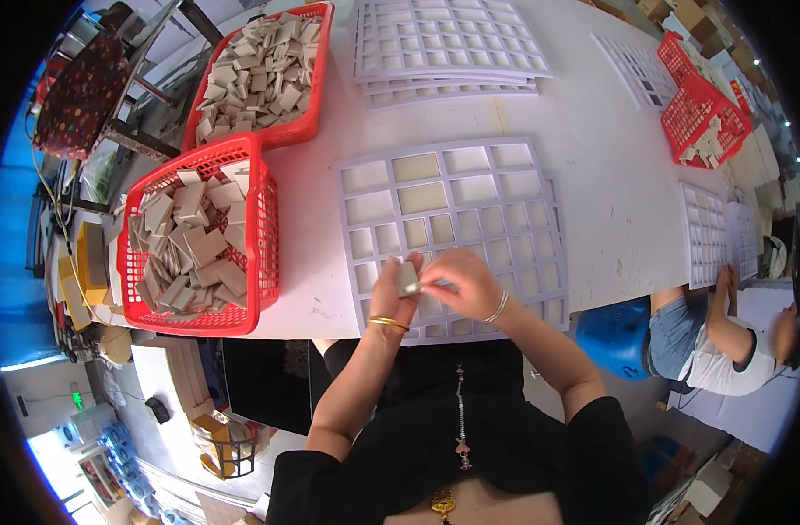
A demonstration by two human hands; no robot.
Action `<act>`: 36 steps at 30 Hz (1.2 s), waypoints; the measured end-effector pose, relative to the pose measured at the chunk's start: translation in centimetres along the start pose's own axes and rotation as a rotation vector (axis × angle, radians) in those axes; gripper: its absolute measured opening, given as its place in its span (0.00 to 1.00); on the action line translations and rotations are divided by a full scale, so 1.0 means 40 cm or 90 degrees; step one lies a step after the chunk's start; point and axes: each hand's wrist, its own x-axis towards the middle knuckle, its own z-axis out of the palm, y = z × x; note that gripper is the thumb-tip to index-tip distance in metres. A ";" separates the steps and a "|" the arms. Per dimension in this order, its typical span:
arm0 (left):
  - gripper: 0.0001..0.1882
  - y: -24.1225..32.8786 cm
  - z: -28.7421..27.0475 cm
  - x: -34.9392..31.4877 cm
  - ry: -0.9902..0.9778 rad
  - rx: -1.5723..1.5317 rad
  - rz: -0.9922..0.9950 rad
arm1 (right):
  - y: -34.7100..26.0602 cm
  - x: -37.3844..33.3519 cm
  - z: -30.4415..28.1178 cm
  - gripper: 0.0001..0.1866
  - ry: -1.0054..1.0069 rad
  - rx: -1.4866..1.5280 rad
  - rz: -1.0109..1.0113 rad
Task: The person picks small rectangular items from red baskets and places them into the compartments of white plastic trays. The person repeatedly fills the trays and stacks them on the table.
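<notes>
White worktable (308, 232), gridded white tray (450, 194), both hands (463, 282) gripping a pale tile (407, 276), red basket (265, 236) of tiles (206, 247) at left

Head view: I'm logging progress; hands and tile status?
Left hand holding grey tile; right hand at its edge; both hands partly hiding white compartment tray.

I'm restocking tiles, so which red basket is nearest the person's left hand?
The front left basket, at the table's near edge; the back left basket stands farther from the left hand, and the red baskets at right are farther still.
</notes>
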 end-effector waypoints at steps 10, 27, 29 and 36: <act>0.09 0.160 -0.129 0.033 0.022 0.359 0.426 | 0.182 -0.047 -0.030 0.05 -0.061 0.068 0.280; 0.16 0.177 -0.193 0.100 0.127 0.920 0.509 | 0.172 -0.085 0.017 0.04 -0.133 -0.327 0.088; 0.16 0.187 -0.186 0.090 0.144 0.928 0.461 | 0.159 -0.092 -0.002 0.08 -0.162 -0.344 0.093; 0.15 0.208 -0.217 0.094 0.089 0.902 0.446 | 0.323 -0.273 -0.168 0.27 0.304 -0.524 0.487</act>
